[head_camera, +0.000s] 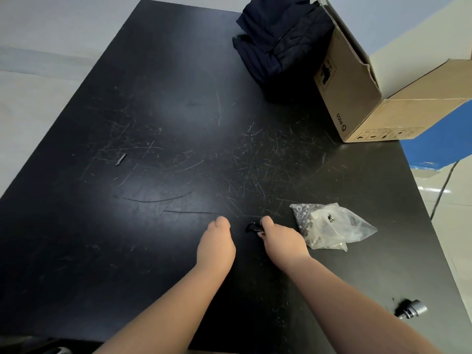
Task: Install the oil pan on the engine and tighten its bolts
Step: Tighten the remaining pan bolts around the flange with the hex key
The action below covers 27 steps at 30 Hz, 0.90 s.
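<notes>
Bolts (pixel 305 221), or what look like bolts and washers, lie bunched in a clear plastic bag (pixel 355 229) on the black, scratched table (pixel 178 111), near its front right part. Keeping them bagged probably stops the loose hardware from rolling off before it is needed. Neither the oil pan nor the engine is in view, so the task seems to be at its preparation stage.

The right hand (pixel 282 238) is just left of the bag, close to it but seemingly not touching. Its fingertips pinch a small black piece (pixel 252 227) low over the table; what that piece is, I cannot tell. The left hand (pixel 217 242) hovers a little further left, knuckles forward and fingers curled under. Whether it holds anything is hidden from this angle. Both hands are close together, which suggests they are about to work on the small piece jointly.

Near the right front edge lies a short metal cylindrical tool part (pixel 411 309), within easy reach of the right arm. Far back on the right stands an open cardboard box (pixel 357 103), with a folded dark cloth (pixel 281 42) touching its left side. A small sliver (pixel 120 159) lies alone on the left of the table.
</notes>
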Available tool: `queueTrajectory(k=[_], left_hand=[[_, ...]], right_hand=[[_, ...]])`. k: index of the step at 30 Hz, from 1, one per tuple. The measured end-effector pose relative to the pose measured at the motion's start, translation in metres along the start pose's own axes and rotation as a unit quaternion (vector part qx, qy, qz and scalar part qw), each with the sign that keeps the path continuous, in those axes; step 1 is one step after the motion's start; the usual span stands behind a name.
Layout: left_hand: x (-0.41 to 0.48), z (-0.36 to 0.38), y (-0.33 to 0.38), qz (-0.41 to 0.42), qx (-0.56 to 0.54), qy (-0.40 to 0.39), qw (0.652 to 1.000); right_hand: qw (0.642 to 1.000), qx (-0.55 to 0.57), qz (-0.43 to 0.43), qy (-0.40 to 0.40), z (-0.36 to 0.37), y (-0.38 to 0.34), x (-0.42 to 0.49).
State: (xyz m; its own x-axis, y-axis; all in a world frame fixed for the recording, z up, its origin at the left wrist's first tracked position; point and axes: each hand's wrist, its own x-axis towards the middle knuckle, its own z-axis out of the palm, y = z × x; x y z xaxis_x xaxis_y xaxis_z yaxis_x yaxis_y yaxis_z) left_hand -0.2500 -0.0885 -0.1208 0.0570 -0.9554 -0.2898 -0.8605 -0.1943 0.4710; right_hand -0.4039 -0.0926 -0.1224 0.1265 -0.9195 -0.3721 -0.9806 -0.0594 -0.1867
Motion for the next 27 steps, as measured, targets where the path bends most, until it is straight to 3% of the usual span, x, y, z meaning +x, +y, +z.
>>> queueTrajectory(k=[3, 4, 5, 7, 9, 11, 14, 17, 22, 25, 27], left_hand=[[0.006, -0.005, -0.009, -0.094, -0.173, 0.012, 0.980], [0.007, -0.008, -0.012, -0.140, -0.280, -0.006, 0.950], [0.007, -0.011, -0.014, -0.180, -0.414, -0.032, 0.892], [0.008, -0.024, -0.018, -0.229, -0.632, -0.093, 0.734], [0.006, -0.038, -0.023, -0.241, -0.739, -0.158, 0.609], [0.005, -0.048, -0.029, -0.229, -0.788, -0.228, 0.524], [-0.003, -0.054, -0.029, -0.197, -0.819, -0.303, 0.446], [-0.011, -0.051, -0.023, -0.206, -0.820, -0.327, 0.423], [-0.020, -0.044, -0.017, -0.229, -0.814, -0.326, 0.423], [-0.022, -0.046, -0.017, -0.243, -0.794, -0.322, 0.455], [-0.023, -0.045, -0.015, -0.257, -0.770, -0.306, 0.496]], right_hand=[[0.999, -0.045, 0.003, -0.013, -0.002, -0.004, 0.004], [0.998, -0.054, 0.005, -0.022, -0.003, -0.006, 0.005], [0.998, -0.050, 0.012, -0.030, -0.003, -0.008, 0.005], [0.998, 0.016, 0.043, -0.041, -0.004, -0.011, 0.006], [0.979, 0.178, 0.079, -0.056, -0.009, -0.016, 0.004], [0.922, 0.372, 0.091, -0.056, -0.014, -0.025, -0.004], [0.866, 0.495, 0.073, 0.019, -0.019, -0.046, -0.018], [0.849, 0.518, 0.051, 0.090, -0.024, -0.069, -0.029], [0.908, 0.408, -0.007, 0.093, -0.041, -0.082, -0.035], [0.931, 0.354, -0.052, 0.068, -0.049, -0.087, -0.041], [0.943, 0.315, -0.088, 0.066, -0.052, -0.091, -0.046]])
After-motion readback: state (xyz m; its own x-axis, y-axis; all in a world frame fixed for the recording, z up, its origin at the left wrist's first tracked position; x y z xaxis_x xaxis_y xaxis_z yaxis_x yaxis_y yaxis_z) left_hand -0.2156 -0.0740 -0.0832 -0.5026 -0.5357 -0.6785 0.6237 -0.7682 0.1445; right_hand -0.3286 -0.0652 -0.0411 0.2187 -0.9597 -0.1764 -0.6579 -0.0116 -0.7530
